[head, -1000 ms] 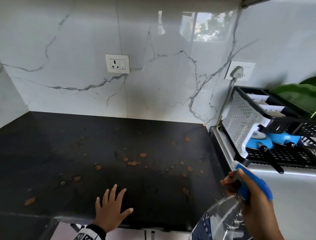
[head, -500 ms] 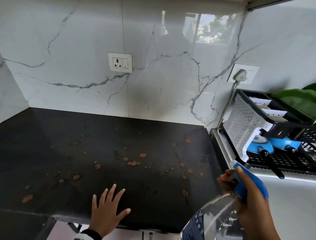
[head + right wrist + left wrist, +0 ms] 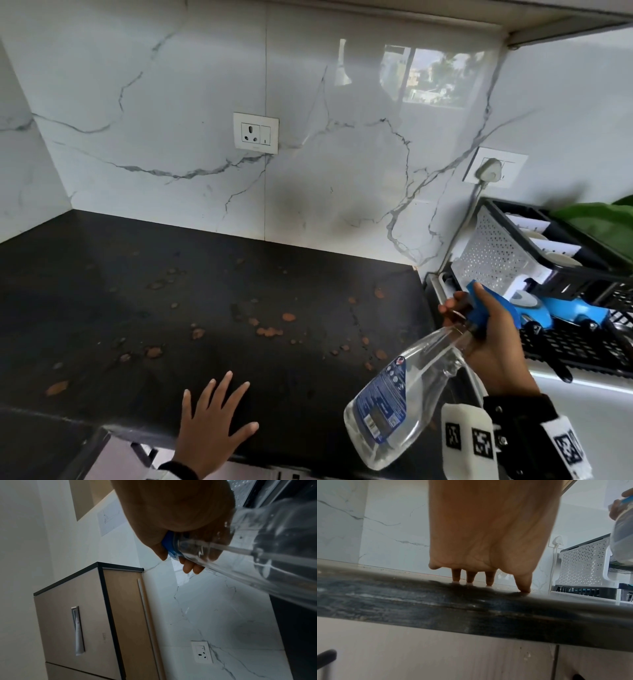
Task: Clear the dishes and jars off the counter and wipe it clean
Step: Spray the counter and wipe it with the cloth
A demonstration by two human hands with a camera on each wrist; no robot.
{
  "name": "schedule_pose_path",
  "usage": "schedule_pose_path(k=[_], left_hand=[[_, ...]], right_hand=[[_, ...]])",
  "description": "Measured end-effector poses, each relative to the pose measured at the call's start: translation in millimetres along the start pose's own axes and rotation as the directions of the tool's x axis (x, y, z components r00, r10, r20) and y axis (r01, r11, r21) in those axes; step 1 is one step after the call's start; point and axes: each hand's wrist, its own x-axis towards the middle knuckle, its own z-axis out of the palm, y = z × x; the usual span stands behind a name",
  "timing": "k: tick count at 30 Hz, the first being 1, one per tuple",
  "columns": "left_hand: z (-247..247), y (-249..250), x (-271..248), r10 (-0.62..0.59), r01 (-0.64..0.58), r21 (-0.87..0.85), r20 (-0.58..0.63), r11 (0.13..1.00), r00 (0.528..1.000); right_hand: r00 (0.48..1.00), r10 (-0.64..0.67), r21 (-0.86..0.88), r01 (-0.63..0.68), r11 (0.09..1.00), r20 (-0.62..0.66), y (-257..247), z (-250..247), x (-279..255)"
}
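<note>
The black stone counter (image 3: pixel 144 308) carries several orange-brown stains (image 3: pixel 270 330) across its middle and left. My left hand (image 3: pixel 214 423) lies flat on the counter's front edge with fingers spread; from the left wrist view the fingertips (image 3: pixel 489 580) press on the counter (image 3: pixel 436 609). My right hand (image 3: pixel 486 335) grips the blue trigger head of a clear spray bottle (image 3: pixel 400 394), tilted with its nozzle toward the counter, above the counter's right end. In the right wrist view the fingers curl round the neck of the bottle (image 3: pixel 257 550).
A black dish rack (image 3: pixel 565 301) with a white perforated basket (image 3: pixel 493 253) and blue items stands right of the counter. Two wall sockets (image 3: pixel 256 132), one with a plug (image 3: pixel 488 169), sit on the marble backsplash. Cabinets lie below the counter edge.
The view has tilted up and pulled back, so the bottle and my right wrist show more fully. My right hand with the bottle sits slightly higher. The left hand stays flat on the edge.
</note>
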Motion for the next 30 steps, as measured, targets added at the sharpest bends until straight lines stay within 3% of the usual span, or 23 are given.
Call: schedule_pose_path(k=[6, 11, 16, 19, 20, 21, 23, 26, 30], left_hand=[[1, 2, -1, -0.033, 0.033, 0.022, -0.003, 0.999, 0.999], [5, 0, 1, -0.06, 0.061, 0.055, -0.018, 0.997, 0.998], [11, -1, 3, -0.052, 0.053, 0.114, -0.017, 0.992, 0.999], [6, 2, -1, -0.091, 0.085, 0.099, 0.053, 0.991, 0.994], [-5, 7, -3, -0.128, 0.105, 0.133, 0.175, 0.986, 0.976], [-12, 9, -3, -0.108, 0.082, 0.127, 0.216, 0.989, 0.97], [-18, 6, -3, -0.079, 0.08, 0.003, 0.177, 0.997, 0.981], [-29, -2, -13, -0.158, 0.175, -0.082, 0.182, 0.981, 0.97], [-52, -33, -35, -0.275, 0.281, -0.029, 0.13, 0.959, 0.953]], right_hand=[[0.992, 0.025, 0.12, -0.04, 0.992, 0.12, -11, 34, 35], [0.991, 0.134, 0.082, -0.135, 0.987, 0.016, 4, 51, 91], [0.977, 0.212, 0.063, -0.213, 0.975, 0.021, 23, 51, 110], [0.981, 0.188, 0.053, -0.19, 0.98, 0.043, 23, 57, 116], [0.982, 0.183, 0.037, -0.185, 0.982, 0.052, 23, 61, 117], [0.982, 0.178, 0.033, -0.181, 0.983, 0.062, 23, 64, 118], [0.978, 0.186, 0.034, -0.19, 0.981, 0.094, 26, 73, 120], [0.967, 0.209, 0.032, -0.216, 0.976, 0.144, 35, 87, 121], [0.956, 0.253, -0.011, -0.254, 0.967, 0.148, 60, 100, 118]])
